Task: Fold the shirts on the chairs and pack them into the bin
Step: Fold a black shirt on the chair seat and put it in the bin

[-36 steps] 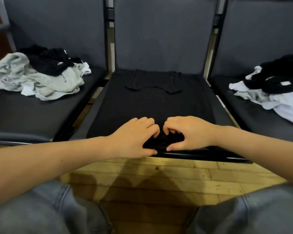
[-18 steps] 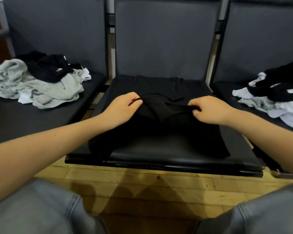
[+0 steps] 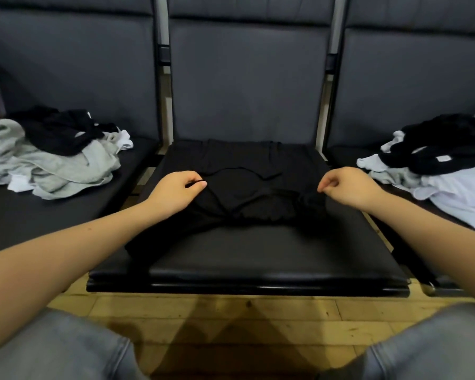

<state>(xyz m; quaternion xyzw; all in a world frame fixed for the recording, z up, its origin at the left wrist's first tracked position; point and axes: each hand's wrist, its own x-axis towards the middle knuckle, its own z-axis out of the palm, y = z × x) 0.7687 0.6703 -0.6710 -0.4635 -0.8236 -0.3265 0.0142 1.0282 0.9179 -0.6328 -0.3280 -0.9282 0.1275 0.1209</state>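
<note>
A black shirt (image 3: 247,171) lies on the seat of the middle chair (image 3: 272,259), its lower part pulled up and bunched over the middle. My left hand (image 3: 176,192) pinches the folded edge at the shirt's left side. At the right side, my right hand (image 3: 348,187) has its fingers curled and pinched at the fabric edge. The front half of the seat is bare. No bin is in view.
A heap of grey, black and white shirts (image 3: 52,157) lies on the left chair. Another heap of black, white and grey shirts (image 3: 439,174) lies on the right chair. Wooden floor (image 3: 231,311) and my grey-trousered knees fill the bottom of the view.
Both hands took the shirt's hem at the seat's front edge, lifted it back over the shirt, and have spread apart to the sides.
</note>
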